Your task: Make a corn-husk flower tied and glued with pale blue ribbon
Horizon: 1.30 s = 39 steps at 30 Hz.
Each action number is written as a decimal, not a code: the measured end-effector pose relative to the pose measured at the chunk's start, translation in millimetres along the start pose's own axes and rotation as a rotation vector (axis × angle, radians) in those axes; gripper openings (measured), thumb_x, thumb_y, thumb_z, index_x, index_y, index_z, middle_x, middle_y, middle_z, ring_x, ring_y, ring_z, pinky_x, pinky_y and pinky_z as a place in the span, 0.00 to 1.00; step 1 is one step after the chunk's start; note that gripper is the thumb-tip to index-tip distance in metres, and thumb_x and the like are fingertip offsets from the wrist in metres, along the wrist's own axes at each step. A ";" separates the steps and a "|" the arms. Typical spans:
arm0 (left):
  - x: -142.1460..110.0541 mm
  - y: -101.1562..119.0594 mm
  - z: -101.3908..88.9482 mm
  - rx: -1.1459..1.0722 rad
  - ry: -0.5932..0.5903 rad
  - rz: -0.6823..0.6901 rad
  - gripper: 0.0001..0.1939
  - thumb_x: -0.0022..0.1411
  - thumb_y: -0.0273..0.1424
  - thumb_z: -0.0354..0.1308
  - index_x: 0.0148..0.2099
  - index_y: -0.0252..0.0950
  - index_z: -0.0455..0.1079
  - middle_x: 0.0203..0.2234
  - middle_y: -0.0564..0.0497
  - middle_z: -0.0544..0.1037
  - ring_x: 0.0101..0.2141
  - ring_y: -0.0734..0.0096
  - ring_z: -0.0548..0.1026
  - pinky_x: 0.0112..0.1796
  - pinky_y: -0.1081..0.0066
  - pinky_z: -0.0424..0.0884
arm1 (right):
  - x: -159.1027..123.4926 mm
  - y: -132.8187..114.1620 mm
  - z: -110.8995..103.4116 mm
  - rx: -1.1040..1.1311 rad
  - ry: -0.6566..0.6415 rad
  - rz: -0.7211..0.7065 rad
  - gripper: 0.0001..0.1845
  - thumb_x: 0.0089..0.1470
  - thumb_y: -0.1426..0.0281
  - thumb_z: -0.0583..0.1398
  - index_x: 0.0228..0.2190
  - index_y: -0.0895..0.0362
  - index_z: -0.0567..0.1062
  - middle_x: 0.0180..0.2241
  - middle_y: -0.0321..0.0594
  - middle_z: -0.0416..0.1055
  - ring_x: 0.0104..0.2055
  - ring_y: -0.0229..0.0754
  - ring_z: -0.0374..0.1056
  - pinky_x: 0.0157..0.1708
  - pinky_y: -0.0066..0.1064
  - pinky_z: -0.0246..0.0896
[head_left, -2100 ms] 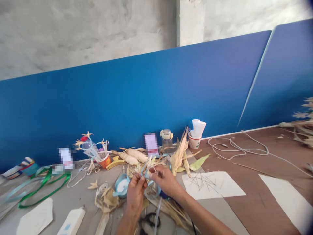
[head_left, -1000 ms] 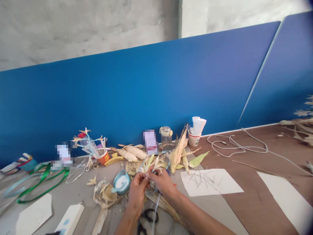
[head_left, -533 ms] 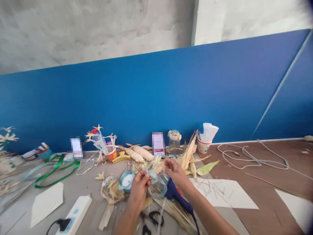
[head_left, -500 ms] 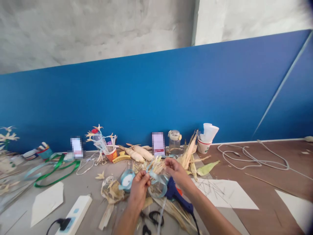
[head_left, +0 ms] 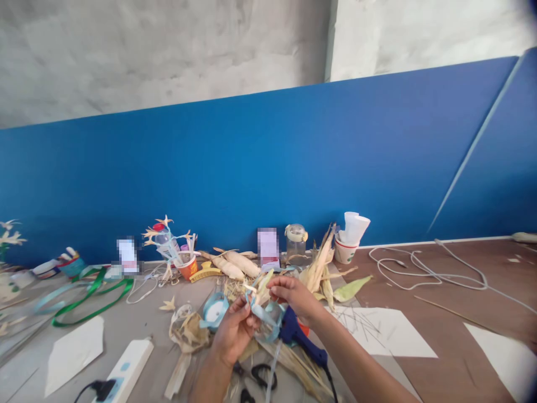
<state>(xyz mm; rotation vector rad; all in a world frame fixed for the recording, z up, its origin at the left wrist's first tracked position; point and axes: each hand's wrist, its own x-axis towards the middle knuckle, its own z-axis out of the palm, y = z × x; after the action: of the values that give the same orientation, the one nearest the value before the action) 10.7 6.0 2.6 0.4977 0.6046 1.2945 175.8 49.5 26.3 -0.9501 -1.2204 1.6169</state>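
My left hand is closed, its thumb and fingers pinched on a light blue ribbon that loops out to the right. Just above these fingers a pale corn-husk flower shows, its lower end hidden by the hand. My right hand is beside it with fingertips drawn together at the flower's right edge; whatever lies between them is too small to make out. A blue glue gun lies under my right forearm. Close to my left hand is a roll of blue ribbon.
Black-handled scissors lie between my forearms. Dry corn husks and a paper cup stand behind. A power strip and green ribbon are at left. White paper with thin wires and a white cable lie right.
My left hand has turned, showing more of its palm side, and the flower has come into clearer view above it. My right fingertips have moved left and down towards the flower.
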 end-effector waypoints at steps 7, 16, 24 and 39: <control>-6.7 -2.7 3.5 0.055 -0.114 -0.071 0.12 0.41 0.28 0.69 0.27 0.31 0.70 0.15 0.58 0.65 0.14 0.88 0.54 0.19 0.79 0.56 | -0.3 0.8 23.4 0.136 -0.300 -0.021 0.06 0.39 0.71 0.62 0.25 0.60 0.76 0.19 0.33 0.68 0.22 0.32 0.59 0.26 0.26 0.51; -14.8 -6.5 4.3 0.110 -0.175 -0.169 0.14 0.40 0.34 0.68 0.28 0.31 0.72 0.10 0.59 0.59 0.13 0.84 0.55 0.20 0.75 0.56 | -5.7 -2.7 26.0 0.273 -0.389 0.062 0.11 0.36 0.67 0.66 0.22 0.61 0.74 0.16 0.33 0.68 0.18 0.32 0.60 0.24 0.26 0.53; -16.0 -5.4 4.4 0.100 -0.130 -0.127 0.14 0.38 0.31 0.69 0.29 0.32 0.70 0.17 0.55 0.70 0.12 0.90 0.51 0.20 0.75 0.58 | -11.8 -9.8 27.4 0.308 -0.453 0.049 0.12 0.36 0.67 0.68 0.20 0.60 0.71 0.17 0.33 0.68 0.19 0.32 0.62 0.22 0.25 0.53; -10.4 1.3 8.0 0.236 -0.081 -0.017 0.11 0.42 0.29 0.67 0.31 0.32 0.72 0.22 0.46 0.76 0.15 0.81 0.61 0.22 0.72 0.57 | -5.1 -1.2 29.2 0.464 -0.279 0.086 0.14 0.32 0.69 0.69 0.18 0.59 0.68 0.19 0.34 0.70 0.24 0.36 0.65 0.25 0.26 0.51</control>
<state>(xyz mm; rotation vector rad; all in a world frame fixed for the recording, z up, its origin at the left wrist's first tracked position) 13.3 -3.9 10.8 0.7341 0.6963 1.1867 150.7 36.0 34.5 -0.5000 -0.9234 2.0361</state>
